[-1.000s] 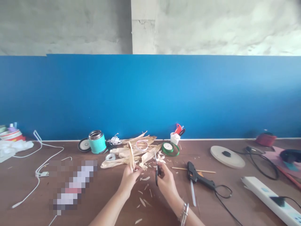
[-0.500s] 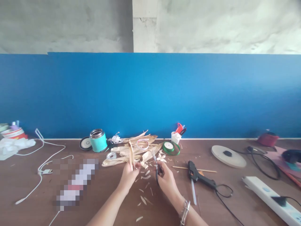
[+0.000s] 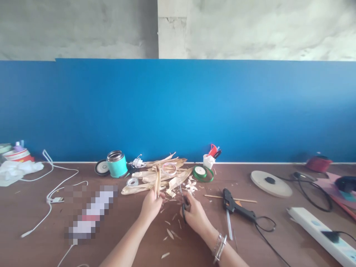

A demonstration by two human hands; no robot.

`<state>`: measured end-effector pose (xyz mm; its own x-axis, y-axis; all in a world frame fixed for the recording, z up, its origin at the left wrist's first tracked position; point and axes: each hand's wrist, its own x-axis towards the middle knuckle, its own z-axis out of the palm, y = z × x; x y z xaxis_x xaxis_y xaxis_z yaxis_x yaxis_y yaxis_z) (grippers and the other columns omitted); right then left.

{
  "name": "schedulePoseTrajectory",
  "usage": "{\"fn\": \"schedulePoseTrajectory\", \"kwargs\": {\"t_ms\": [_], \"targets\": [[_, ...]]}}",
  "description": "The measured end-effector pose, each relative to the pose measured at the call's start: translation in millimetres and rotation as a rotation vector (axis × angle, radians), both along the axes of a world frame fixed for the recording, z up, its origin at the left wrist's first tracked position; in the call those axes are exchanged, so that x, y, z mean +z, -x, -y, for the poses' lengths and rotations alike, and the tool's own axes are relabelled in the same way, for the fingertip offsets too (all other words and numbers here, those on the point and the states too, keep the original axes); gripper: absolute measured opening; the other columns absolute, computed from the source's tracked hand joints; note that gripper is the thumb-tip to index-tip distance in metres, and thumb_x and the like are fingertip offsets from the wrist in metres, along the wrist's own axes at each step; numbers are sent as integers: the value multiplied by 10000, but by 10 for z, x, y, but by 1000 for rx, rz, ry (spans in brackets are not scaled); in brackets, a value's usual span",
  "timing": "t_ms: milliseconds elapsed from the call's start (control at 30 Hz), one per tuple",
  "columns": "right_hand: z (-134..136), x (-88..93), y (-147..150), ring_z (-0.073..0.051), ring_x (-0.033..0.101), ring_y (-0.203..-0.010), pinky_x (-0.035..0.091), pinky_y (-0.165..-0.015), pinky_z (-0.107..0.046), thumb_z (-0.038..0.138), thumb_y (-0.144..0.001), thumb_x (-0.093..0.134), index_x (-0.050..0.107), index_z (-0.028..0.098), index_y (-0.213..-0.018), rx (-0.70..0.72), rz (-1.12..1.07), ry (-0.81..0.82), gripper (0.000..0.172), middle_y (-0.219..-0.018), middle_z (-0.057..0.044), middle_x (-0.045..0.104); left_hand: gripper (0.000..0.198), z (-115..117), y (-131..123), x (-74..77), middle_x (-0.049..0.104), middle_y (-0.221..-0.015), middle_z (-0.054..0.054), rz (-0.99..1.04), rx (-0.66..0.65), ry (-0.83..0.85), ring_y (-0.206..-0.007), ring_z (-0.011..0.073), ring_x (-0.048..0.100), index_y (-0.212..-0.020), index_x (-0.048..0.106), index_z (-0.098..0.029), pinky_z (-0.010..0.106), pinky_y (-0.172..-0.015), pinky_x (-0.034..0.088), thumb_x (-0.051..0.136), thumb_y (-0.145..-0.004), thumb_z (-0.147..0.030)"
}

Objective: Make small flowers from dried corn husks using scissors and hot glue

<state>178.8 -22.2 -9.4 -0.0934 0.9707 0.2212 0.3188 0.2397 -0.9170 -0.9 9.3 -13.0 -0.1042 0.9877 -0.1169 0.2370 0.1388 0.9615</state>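
Between the fingers of my left hand point(image 3: 151, 205) a dry, pale corn husk strip point(image 3: 158, 181) stands upright. My right hand point(image 3: 197, 214) grips black-handled scissors point(image 3: 183, 207), whose blades point away from me, a little right of the strip and apart from it. Behind both hands lies a pile of dried husks point(image 3: 144, 187) with a pale ribbon roll point(image 3: 169, 169) on top. Small petal-shaped husk pieces point(image 3: 170, 233) are scattered on the table below the hands. A cluster of cut husk petals point(image 3: 190, 184) lies just beyond the scissors.
A black glue gun point(image 3: 236, 207) rests right of my right hand, by a wooden stick point(image 3: 247, 201). Green ribbon point(image 3: 199, 171), a white cup of tools point(image 3: 208, 161) and a turquoise jar point(image 3: 116, 167) stand at the back. A power strip point(image 3: 319, 230) lies far right; white cables point(image 3: 50, 196) run left.
My left hand and the husk strip have shifted slightly. The scissors have moved a little left and nearer to me. Both hands keep their hold; the camera view has shifted slightly.
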Motion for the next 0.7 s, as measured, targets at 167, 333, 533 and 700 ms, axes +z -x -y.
{"fn": "schedulePoseTrajectory", "kwargs": {"t_ms": [167,333,533,700], "targets": [[-24,34,-12,-186,612,-744,463,-636,-258,122,-607,512,547,174,-973,-17,-244,48,371,-798,-35,668,191,32,11,103,642,-775,22,27,10,-54,-586,153,647,-800,499,-187,196,-403,430,464,-636,-95],[92,136,54,-128,541,-514,373,-455,-203,178,-596,543,514,186,-895,245,-350,290,301,-589,30,616,166,83,-3,187,617,-663,-12,297,-8,-70,-437,120,597,-710,456,-180,192,-360,392,473,-563,-105],[270,197,149,-91,508,-523,372,-495,-184,73,-550,525,568,157,-838,497,-184,378,304,-587,45,592,216,3,48,113,609,-624,-40,306,185,-124,-421,102,578,-715,407,-203,177,-365,385,472,-552,-77],[284,139,150,-101,542,-586,398,-547,-187,51,-561,509,600,169,-900,503,15,261,371,-659,32,628,210,-1,44,95,622,-625,-33,309,188,-135,-411,109,574,-719,439,-199,190,-370,397,483,-554,-76]]}}
